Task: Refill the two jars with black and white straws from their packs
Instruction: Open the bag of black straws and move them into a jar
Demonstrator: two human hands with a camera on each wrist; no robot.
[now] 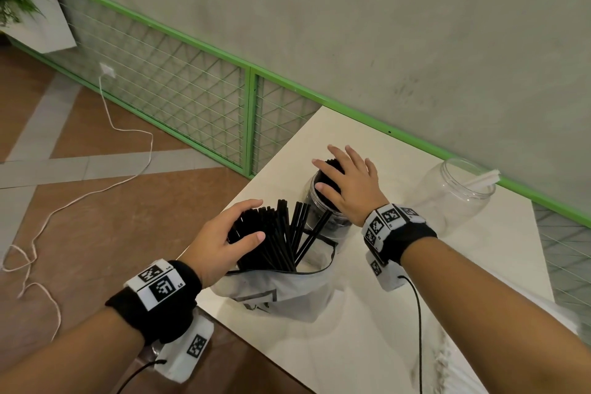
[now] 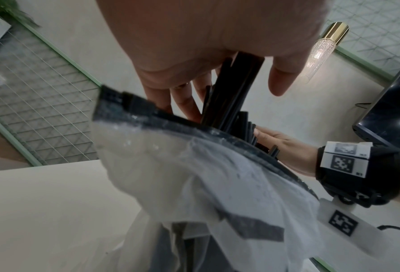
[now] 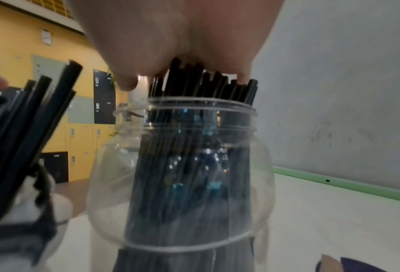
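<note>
black straws, jar [image 1: 329, 192]: packed upright in the clear jar [image 3: 182, 165] at about 12 o'clock on the white table [image 1: 415, 313], tips poking over the rim
right hand [image 1: 348, 182]: flat on those tips, fingers spread and straight, gripping nothing
pack [image 1: 281, 288]: white bag just at 7 o'clock of that jar, mouth open, more black straws [image 1: 275, 237] fanning out
left hand [image 1: 220, 243]: fingers and thumb curled round that bunch above the bag
second jar [image 1: 454, 195]: clear, off at 3 o'clock, a few white straws [image 1: 483, 179] leaning inside
</note>
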